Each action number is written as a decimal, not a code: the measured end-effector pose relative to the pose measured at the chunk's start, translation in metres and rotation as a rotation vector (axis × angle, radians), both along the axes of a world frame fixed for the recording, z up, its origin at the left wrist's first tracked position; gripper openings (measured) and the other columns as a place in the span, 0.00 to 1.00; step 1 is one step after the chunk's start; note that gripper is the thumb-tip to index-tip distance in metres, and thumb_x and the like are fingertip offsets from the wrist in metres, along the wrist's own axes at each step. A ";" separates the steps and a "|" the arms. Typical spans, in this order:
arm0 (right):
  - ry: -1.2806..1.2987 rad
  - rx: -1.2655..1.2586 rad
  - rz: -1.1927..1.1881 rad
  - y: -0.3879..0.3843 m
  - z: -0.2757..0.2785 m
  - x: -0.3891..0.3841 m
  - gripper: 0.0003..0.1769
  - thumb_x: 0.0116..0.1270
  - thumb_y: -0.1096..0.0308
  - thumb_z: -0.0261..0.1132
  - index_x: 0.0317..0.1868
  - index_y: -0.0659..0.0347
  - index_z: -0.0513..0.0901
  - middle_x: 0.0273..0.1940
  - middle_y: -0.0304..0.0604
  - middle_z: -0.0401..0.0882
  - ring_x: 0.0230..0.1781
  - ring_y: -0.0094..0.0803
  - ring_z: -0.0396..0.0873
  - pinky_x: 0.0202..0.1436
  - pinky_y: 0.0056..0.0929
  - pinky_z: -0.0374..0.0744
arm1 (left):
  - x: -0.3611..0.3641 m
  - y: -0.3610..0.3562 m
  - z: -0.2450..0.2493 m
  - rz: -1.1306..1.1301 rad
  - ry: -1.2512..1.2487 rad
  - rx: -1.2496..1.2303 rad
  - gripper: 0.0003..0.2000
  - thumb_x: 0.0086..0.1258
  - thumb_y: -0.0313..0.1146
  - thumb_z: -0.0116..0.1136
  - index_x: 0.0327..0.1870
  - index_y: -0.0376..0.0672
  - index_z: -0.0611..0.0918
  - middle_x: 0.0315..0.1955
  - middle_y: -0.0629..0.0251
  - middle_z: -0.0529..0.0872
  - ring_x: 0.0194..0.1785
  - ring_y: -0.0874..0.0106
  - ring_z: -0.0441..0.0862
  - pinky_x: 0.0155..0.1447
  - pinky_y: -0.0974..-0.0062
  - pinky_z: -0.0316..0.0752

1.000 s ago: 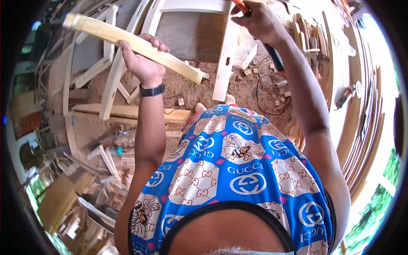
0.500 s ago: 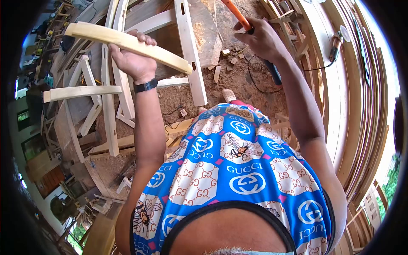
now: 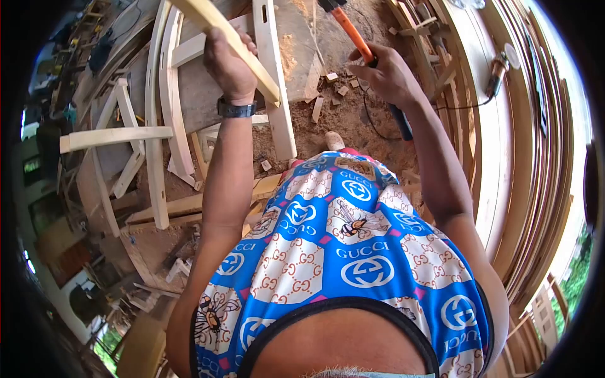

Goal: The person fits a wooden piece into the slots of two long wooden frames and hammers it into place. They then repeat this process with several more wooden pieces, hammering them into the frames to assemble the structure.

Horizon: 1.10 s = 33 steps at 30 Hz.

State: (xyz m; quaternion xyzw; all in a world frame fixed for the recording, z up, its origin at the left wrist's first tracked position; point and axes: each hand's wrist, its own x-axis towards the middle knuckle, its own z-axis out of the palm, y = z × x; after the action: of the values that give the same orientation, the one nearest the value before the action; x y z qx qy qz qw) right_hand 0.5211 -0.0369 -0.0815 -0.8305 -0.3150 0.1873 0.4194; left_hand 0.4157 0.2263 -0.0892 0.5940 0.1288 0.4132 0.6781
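My left hand [image 3: 232, 66], with a dark watch on its wrist, is closed around a pale, slightly curved wooden piece [image 3: 242, 51]. The piece slants from the top edge down to the right, its lower end over or against a slotted wooden post [image 3: 277, 94]; contact cannot be made out. On the right, my right hand [image 3: 384, 72] grips a hammer [image 3: 353, 33] by its orange and dark handle, its dark head pointing up and away from me.
Wooden frame parts [image 3: 167, 101] stand at the left, with a curved rail [image 3: 116, 137] across them. Offcuts [image 3: 317, 109] and sawdust lie on the ground. Long boards [image 3: 495, 157] and a corded power tool [image 3: 498, 74] are at the right.
My left hand has moved right and slightly up, and the wooden piece has turned steeper. My right hand has shifted slightly, bringing the hammer's head into view.
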 end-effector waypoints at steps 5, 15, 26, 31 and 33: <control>0.154 0.039 0.072 0.018 -0.010 -0.009 0.16 0.65 0.64 0.69 0.48 0.66 0.82 0.21 0.32 0.74 0.21 0.18 0.72 0.24 0.27 0.70 | -0.050 0.000 -0.009 0.052 0.201 0.147 0.10 0.69 0.38 0.66 0.34 0.41 0.83 0.26 0.71 0.84 0.27 0.78 0.81 0.31 0.78 0.74; 0.450 -0.002 0.263 0.066 -0.023 -0.039 0.16 0.69 0.68 0.68 0.53 0.66 0.79 0.18 0.30 0.69 0.13 0.16 0.64 0.16 0.19 0.63 | -0.249 -0.019 -0.133 0.518 0.434 -0.056 0.11 0.70 0.31 0.65 0.51 0.38 0.84 0.33 0.70 0.86 0.34 0.78 0.82 0.38 0.79 0.78; 0.662 -0.104 0.565 0.177 -0.018 -0.045 0.25 0.70 0.67 0.68 0.62 0.69 0.73 0.20 0.32 0.66 0.14 0.19 0.65 0.17 0.22 0.70 | -0.460 -0.202 -0.180 0.959 0.939 -0.977 0.17 0.62 0.38 0.70 0.46 0.34 0.86 0.25 0.60 0.86 0.23 0.72 0.82 0.26 0.71 0.78; 0.319 -0.242 0.586 0.233 0.012 -0.104 0.39 0.68 0.70 0.67 0.77 0.53 0.61 0.22 0.34 0.68 0.12 0.20 0.66 0.12 0.23 0.70 | -0.531 -0.206 -0.240 1.211 0.967 -1.032 0.16 0.63 0.40 0.68 0.41 0.32 0.86 0.24 0.57 0.87 0.24 0.65 0.86 0.25 0.63 0.80; 0.243 -0.345 0.613 0.249 0.015 -0.125 0.46 0.66 0.70 0.68 0.81 0.49 0.55 0.21 0.33 0.68 0.10 0.19 0.64 0.12 0.22 0.69 | -0.574 -0.193 -0.303 1.262 1.188 -0.911 0.18 0.63 0.41 0.66 0.40 0.31 0.86 0.28 0.48 0.89 0.33 0.55 0.89 0.36 0.58 0.84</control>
State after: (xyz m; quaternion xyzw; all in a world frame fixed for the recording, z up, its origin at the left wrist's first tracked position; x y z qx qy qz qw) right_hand 0.3961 0.2122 -0.0662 -0.7278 -0.4607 0.4519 0.2320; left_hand -0.1584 0.0335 -0.3921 0.2086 0.8905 0.2444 0.3220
